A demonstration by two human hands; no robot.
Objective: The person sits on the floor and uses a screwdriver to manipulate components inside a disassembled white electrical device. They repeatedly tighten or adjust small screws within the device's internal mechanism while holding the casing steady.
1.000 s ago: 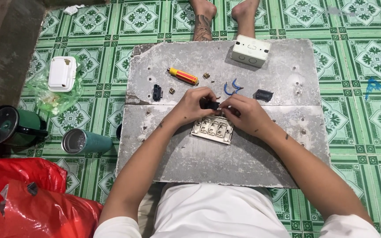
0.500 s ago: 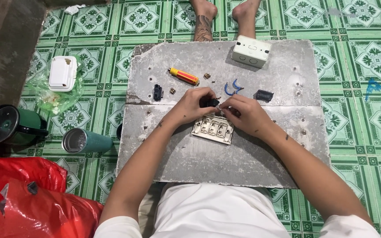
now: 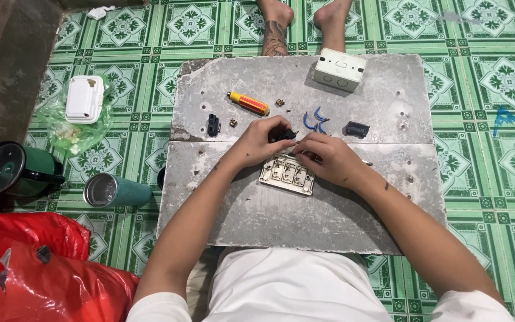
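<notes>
My left hand (image 3: 261,142) pinches a small black switch module (image 3: 285,135) just above a white switch plate (image 3: 287,175) that lies face down on a grey board (image 3: 305,220). My right hand (image 3: 329,160) rests on the plate's upper right edge, fingertips touching the same black module. Beyond the hands lie bent blue wire pieces (image 3: 315,121), another black module (image 3: 356,128), a third black module (image 3: 212,124) and a yellow and red screwdriver (image 3: 248,103).
A white wall box (image 3: 339,69) stands at the board's far edge, with another person's bare feet (image 3: 305,21) behind it. On the green tiled floor at left are a white box on a plastic bag (image 3: 84,98), a green mug (image 3: 16,170), a steel tumbler (image 3: 114,191) and a red bag (image 3: 37,268).
</notes>
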